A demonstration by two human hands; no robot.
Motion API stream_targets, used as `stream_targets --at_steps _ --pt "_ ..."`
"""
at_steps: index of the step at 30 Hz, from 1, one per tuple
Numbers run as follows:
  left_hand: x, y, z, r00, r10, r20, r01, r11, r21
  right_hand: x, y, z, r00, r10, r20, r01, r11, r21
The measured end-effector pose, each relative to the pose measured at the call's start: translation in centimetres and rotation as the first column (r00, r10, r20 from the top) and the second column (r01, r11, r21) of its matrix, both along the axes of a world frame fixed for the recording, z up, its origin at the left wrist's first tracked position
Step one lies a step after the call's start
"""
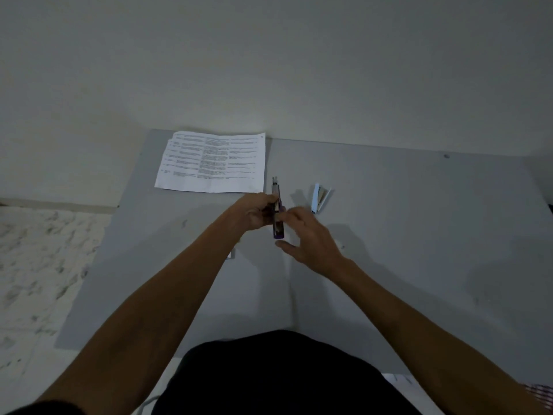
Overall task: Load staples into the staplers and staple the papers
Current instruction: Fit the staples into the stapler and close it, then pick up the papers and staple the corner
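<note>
Above the matte grey worktop (pixel 389 235), our left hand (pixel 254 214) grips a slim purple stapler (pixel 278 226) at centre; our right hand (pixel 308 238) hovers with fingers loose. Printed papers (pixel 212 163) lie flat at eleven o'clock, a white stapler (pixel 318 199) gapes at one o'clock.

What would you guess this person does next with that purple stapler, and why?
Probably slide staples into the purple stapler and shut it. The left hand grips it above the table, its metal track pointing away, with the right hand open beside it. The papers lie untouched.
</note>
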State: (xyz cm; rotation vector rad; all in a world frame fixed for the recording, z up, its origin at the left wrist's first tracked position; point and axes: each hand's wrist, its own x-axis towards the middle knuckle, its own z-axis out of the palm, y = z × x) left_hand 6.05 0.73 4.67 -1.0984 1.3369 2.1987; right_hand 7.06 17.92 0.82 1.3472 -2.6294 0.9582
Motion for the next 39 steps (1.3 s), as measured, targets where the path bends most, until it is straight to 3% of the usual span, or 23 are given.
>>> stream_targets --at_steps 2,5,9,15,18,23,25,28,30,33,36,39 --pt "0.1 0.0 -0.5 0.999 0.034 0.004 -0.034 0.999 0.016 0.7 -0.5 -0.3 0.996 0.001 -0.093 -0.006 0.999 -0.045" --pt "0.3 -0.2 -1.1 0.999 0.046 0.025 -0.047 0.998 0.039 0.5 -0.9 -0.3 0.998 -0.029 -0.062 0.019 0.988 -0.150" --pt "0.9 -0.4 -1.5 0.999 0.053 0.010 -0.054 0.992 0.112 -0.6 -1.5 1.2 0.970 -0.134 0.204 0.188 0.942 -0.278" --pt "1.0 0.1 -1.9 0.990 0.140 -0.008 -0.137 0.976 0.167 -2.4 -2.3 1.8 0.813 -0.332 0.479 0.505 0.811 -0.296" --pt "1.0 0.3 -1.7 0.993 0.115 0.000 -0.113 0.983 0.145 -2.7 -2.8 1.9 0.681 -0.342 0.648 0.629 0.726 -0.277" --pt "0.7 -0.2 -1.7 0.994 0.105 0.028 -0.108 0.982 0.154 -4.2 -4.6 1.1 0.315 -0.228 0.921 0.791 0.600 -0.122" --pt "0.6 -1.0 -1.7 0.993 0.113 0.037 -0.117 0.981 0.157 -5.3 -5.3 0.8 0.238 -0.166 0.957 0.783 0.616 -0.088" --pt "0.4 -2.4 -1.6 0.992 0.115 0.043 -0.120 0.982 0.148 -6.7 -6.9 0.8 0.179 -0.121 0.976 0.701 0.712 -0.040" --pt "0.1 -3.4 -1.3 0.996 0.086 0.039 -0.087 0.995 0.039 -7.6 -8.3 0.7 0.125 -0.102 0.987 0.703 0.711 -0.016" --pt "-0.7 -6.4 -2.0 0.993 0.115 0.033 -0.100 0.949 -0.299 -9.4 -10.7 0.2 0.003 -0.004 1.000 0.756 0.654 0.000" --pt "-1.2 -11.0 -3.9 0.953 0.302 -0.020 -0.256 0.771 -0.583 -11.0 -12.9 -0.9 -0.079 -0.070 0.994 0.767 0.633 0.106" --pt "-0.9 -15.5 -5.6 0.928 0.372 0.028 -0.190 0.537 -0.822 -12.4 -14.6 -2.7 -0.029 -0.321 0.947 0.754 0.615 0.232"
